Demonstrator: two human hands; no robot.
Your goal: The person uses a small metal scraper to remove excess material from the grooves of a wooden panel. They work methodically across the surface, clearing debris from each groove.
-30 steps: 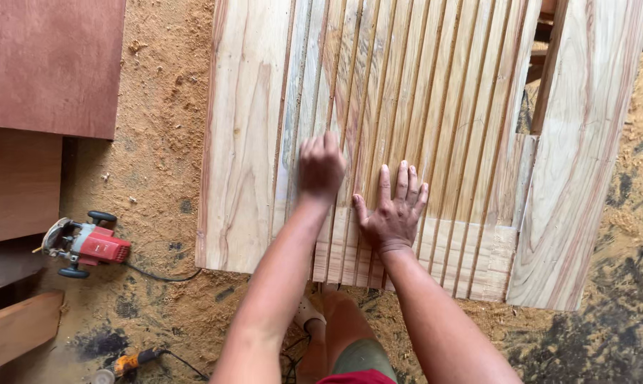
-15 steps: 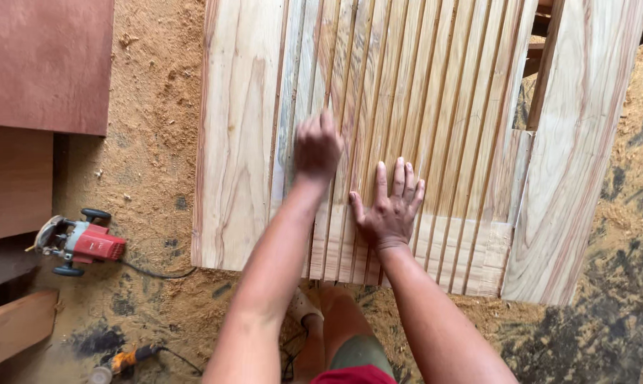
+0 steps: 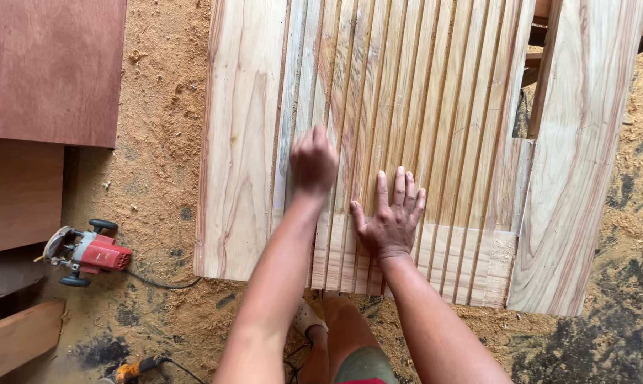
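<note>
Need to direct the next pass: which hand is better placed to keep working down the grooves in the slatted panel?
Left. The left hand is fisted on a groove of the slatted panel; the right hand lies flat, bracing.

Left grip [image 3: 313, 159] fisted, right grip [image 3: 390, 217] flat

No packages, labels, signs or screens show anywhere in this view.
</note>
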